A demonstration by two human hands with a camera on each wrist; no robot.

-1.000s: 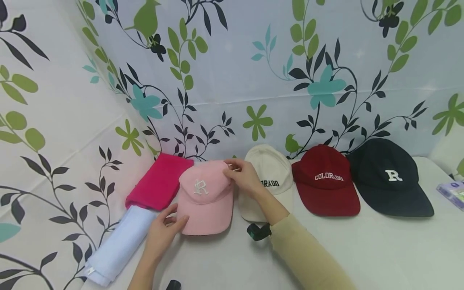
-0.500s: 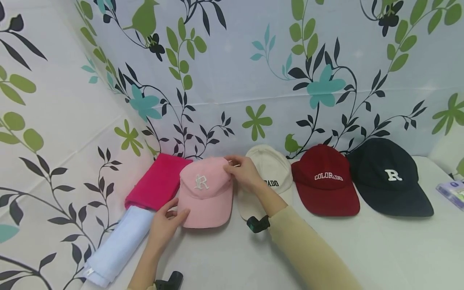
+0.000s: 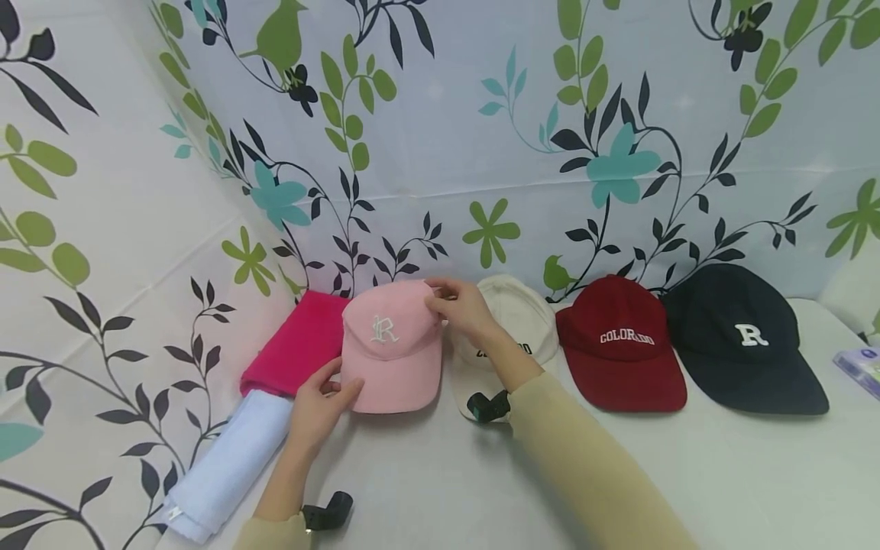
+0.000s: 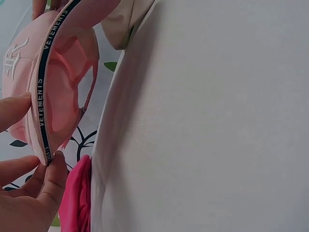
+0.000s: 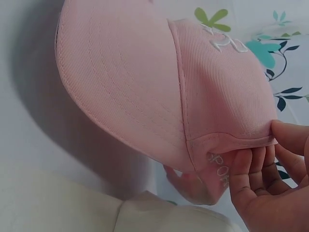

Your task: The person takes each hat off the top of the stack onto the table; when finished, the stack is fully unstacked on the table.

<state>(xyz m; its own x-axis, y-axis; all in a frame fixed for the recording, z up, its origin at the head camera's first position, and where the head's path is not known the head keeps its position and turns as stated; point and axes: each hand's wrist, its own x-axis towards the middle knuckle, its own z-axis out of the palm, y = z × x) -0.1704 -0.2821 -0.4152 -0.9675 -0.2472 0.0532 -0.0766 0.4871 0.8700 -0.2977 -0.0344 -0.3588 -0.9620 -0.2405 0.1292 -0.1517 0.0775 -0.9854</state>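
A pink baseball cap (image 3: 392, 325) with a white letter R on its front is held between both hands. My left hand (image 3: 319, 405) pinches the left edge of its brim, thumb on the top side. At the upper right of the crown, my right hand (image 3: 467, 309) grips the fabric between thumb and fingers. The left wrist view shows the underside with a black lettered band (image 4: 41, 87); the brim stands off the white table (image 4: 207, 116). In the right wrist view the cap's side panel (image 5: 222, 87) is folded in under the fingers (image 5: 241, 169).
Right of the pink cap stand a cream cap (image 3: 505, 313), partly hidden by my right arm, a dark red cap (image 3: 615, 367) and a black cap (image 3: 729, 313). To the left lie a folded magenta cloth (image 3: 296, 344) and a rolled light blue cloth (image 3: 230, 466). A purple-white packet (image 3: 859, 367) sits far right.
Both hands have moved the pink cap back toward the rear wall, a little up in the head view. It now covers more of the magenta cloth. The other caps stay put.
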